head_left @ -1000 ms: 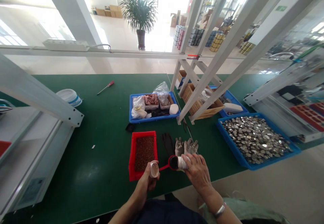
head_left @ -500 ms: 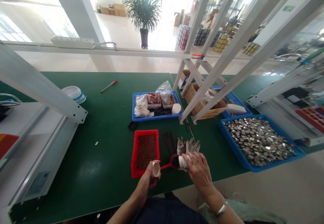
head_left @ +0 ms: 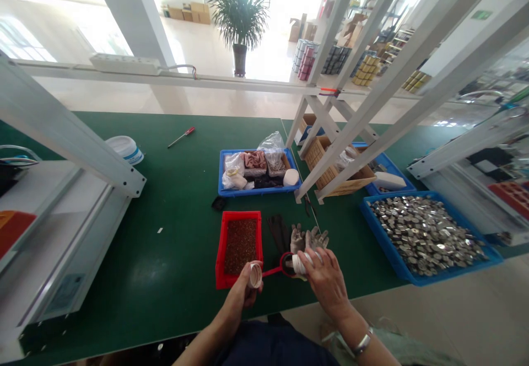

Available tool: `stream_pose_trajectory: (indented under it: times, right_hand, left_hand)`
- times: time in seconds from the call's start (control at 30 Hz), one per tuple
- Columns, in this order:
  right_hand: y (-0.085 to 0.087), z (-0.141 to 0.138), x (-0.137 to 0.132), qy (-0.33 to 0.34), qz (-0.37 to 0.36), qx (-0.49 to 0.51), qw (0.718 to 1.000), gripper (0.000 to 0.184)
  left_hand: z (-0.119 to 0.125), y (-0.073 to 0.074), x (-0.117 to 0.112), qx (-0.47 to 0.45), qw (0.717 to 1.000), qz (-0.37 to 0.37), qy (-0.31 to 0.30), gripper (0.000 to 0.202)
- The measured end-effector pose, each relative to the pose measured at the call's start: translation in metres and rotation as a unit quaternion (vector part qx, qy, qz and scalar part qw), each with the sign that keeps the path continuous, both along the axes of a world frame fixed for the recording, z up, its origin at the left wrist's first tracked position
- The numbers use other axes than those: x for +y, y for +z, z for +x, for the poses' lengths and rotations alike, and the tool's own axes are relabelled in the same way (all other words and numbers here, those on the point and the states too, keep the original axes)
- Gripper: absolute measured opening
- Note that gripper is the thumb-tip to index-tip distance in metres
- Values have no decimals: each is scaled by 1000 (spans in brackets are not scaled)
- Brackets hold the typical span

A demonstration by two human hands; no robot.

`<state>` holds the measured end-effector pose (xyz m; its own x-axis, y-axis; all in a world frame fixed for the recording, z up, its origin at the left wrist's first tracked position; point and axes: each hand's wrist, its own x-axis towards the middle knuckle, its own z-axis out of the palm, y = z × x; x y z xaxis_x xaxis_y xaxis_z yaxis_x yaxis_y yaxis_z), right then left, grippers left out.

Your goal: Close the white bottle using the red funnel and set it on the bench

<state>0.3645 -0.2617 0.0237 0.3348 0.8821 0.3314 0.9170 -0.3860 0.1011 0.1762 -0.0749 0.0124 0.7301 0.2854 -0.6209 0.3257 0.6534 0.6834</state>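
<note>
Work area: a green table in a bright factory hall. The left hand is clenched around a white cap, whose open end faces up and toward the right hand. The right hand grasps a white bottle lying roughly level, its long axis running left toward a red scoop. The scoop's ring sits at the bottle's end, nearer the right hand; its handle extends left toward the cap. Whether either hand holds the scoop cannot be determined.

Directly ahead of the left hand is a red tray of brown granules. Ahead of the right hand lie grey gloves and a black glove. Farther right is a large blue tray of metal rings.
</note>
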Motion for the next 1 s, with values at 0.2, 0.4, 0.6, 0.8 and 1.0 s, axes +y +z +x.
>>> stream_pose_trajectory:
  times: [0.2,0.4,0.6,0.8,1.0]
  right_hand:
    - [1,0,1,5,-10,-16,1000,37]
    - [2,-1,2,18,-24,-29,999,36]
    - [1,-1,3,24,-25,-35,999,35]
    - [0,-1,5,33,-29,-43,998,35]
    - [0,0,7,46,-18,-61,997,34]
  left_hand:
    - [0,-5,1,-3,1000,-3,-1,81]
    - [-1,-4,1,2,1000,-4,0,77]
    - [-3,-3,1,-1,1000,-9,2,79]
    - [-3,-7,1,2,1000,-7,6,78]
    - [-4,-8,1,1,1000,-6,10,79]
